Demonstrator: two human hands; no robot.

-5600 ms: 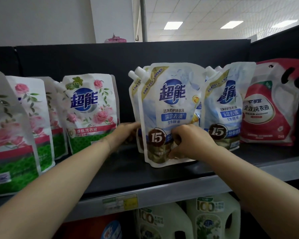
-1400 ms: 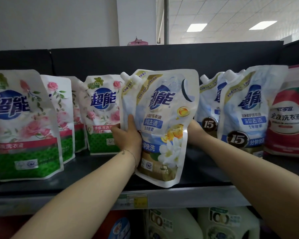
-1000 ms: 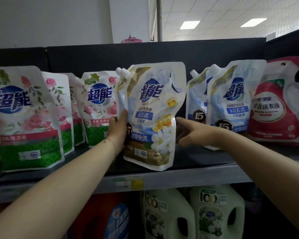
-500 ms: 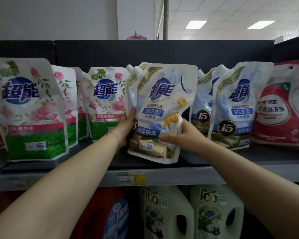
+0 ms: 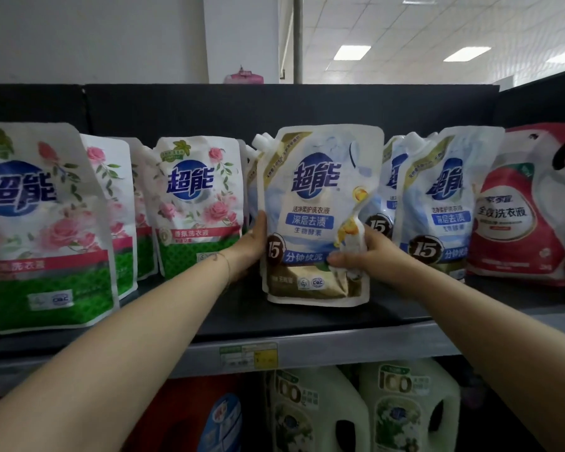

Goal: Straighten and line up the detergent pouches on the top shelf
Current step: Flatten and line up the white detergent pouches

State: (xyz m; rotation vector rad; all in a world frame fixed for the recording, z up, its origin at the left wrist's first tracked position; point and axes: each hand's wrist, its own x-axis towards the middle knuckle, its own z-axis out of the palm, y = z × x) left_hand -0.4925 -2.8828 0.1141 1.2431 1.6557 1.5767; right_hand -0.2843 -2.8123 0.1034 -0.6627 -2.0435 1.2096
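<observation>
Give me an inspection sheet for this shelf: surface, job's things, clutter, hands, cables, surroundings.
Surface: dark top shelf, price tag on its grey front edge.
Job's things: blue-and-gold pouch upright at the front; blue pouches to its right; rose pouches to its left, unevenly set; red pouch at the right end.
Clutter: nothing seen.
Hands: left hand holds the blue-and-gold pouch's left edge; right hand pinches its creased right edge.
Cables: nothing seen.
Surroundings: green jugs on the shelf below; black back panel; ceiling lights.

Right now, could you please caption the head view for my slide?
The left hand and right hand hold a blue-and-gold detergent pouch on the top shelf.
</observation>
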